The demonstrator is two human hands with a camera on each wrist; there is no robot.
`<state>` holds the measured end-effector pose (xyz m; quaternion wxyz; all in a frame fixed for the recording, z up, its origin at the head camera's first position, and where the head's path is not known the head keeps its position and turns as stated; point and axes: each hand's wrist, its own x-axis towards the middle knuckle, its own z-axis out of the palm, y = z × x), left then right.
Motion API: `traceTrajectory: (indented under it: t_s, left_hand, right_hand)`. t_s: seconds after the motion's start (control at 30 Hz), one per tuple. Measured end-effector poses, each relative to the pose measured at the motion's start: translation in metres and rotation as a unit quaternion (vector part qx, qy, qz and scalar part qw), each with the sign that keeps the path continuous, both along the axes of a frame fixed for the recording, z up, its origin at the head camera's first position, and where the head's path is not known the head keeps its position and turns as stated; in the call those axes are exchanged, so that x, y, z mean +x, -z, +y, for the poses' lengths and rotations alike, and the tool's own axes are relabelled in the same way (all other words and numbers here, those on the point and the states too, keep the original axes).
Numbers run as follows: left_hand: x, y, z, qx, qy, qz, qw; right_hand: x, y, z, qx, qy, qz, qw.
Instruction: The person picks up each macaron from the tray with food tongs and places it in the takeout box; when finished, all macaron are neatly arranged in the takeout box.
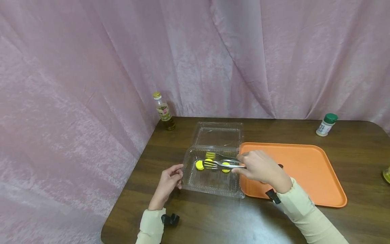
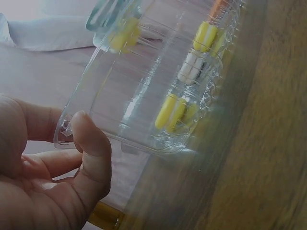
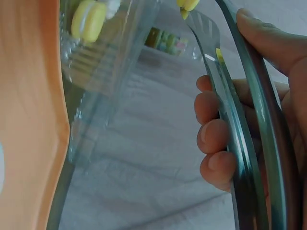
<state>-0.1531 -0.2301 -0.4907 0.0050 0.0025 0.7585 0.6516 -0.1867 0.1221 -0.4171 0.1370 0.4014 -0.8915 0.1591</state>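
My left hand (image 1: 167,179) pinches the left rim of a clear plastic clamshell container (image 1: 195,185), thumb on one side and fingers on the other. Its hinged lid (image 1: 217,137) lies folded back. Inside are yellow macarons (image 1: 199,165); the left wrist view also shows a white macaron (image 2: 192,68) between yellow ones. My right hand (image 1: 263,166) holds metal tongs (image 1: 228,165) with fork-shaped ends, reaching in over the container's right side. Their tines stand apart, with a yellow macaron (image 1: 208,160) between them in the head view.
An orange tray (image 1: 307,173) lies right beside the container, with a small brown thing (image 1: 280,166) on it, partly behind my right hand. An oil bottle (image 1: 164,115) stands at the back left, a green-capped shaker (image 1: 326,125) at the back right. Pink curtain (image 1: 213,61) hangs behind the table.
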Motion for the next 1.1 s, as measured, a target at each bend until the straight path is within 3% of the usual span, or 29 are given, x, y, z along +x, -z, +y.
traceTrajectory:
  t_s: [0.3, 0.5, 1.1]
  left_hand:
    - [0.0, -0.004, 0.002, 0.006, 0.01, 0.001, 0.9999]
    - [0.001, -0.004, 0.002, 0.011, 0.009, 0.001, 0.9999]
    - [0.003, -0.005, 0.003, 0.018, 0.004, 0.001, 0.9998]
  right_hand:
    - [-0.004, 0.013, -0.025, 0.028, -0.032, -0.002, 0.9991]
    - [-0.005, 0.019, -0.039, 0.03, -0.052, -0.038, 0.9975]
    - [-0.006, 0.033, -0.049, 0.057, -0.041, -0.04, 0.9967]
